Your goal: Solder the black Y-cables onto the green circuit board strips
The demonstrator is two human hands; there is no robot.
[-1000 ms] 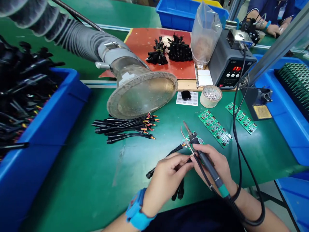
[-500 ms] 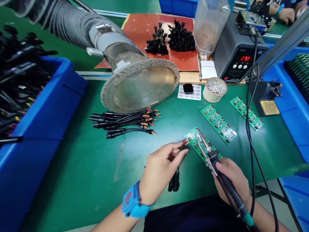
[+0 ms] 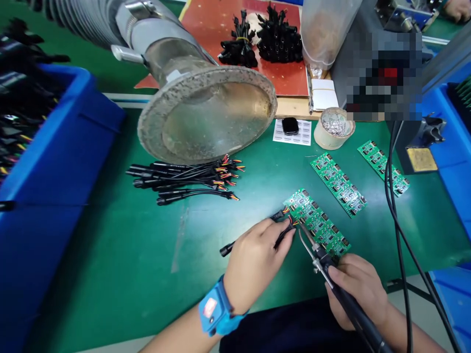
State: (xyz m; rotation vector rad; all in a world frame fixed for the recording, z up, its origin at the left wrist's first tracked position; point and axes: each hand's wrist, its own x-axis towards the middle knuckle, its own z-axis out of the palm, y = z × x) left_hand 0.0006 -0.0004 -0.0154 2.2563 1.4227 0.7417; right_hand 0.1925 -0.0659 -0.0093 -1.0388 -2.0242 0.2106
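Observation:
My left hand (image 3: 257, 262), with a blue wrist strap (image 3: 217, 311), pinches a black cable (image 3: 282, 235) whose thin coloured wire ends meet the left edge of a green circuit board (image 3: 320, 223). A second black cable (image 3: 227, 249) passes beneath that hand, its wires at the board's upper left corner. In my right hand (image 3: 362, 289) is a soldering iron (image 3: 344, 299) with a thin curved metal tube alongside. Its tip is at the board edge, close to the held wires; exact contact is too small to tell. The fingers partly hide both cables.
Loose black cables (image 3: 184, 179) lie below a metal fume hood (image 3: 206, 117). Two more boards (image 3: 338, 184) sit right, near a tub of metal bits (image 3: 333, 135) and an iron stand (image 3: 419, 147). Iron leads (image 3: 393, 196) hang at right; a blue bin (image 3: 66, 162) stands left.
The iron's tip has moved down from the board's upper part to its left edge. My left hand has brought a cable's wires there; another cable now lies at the upper corner.

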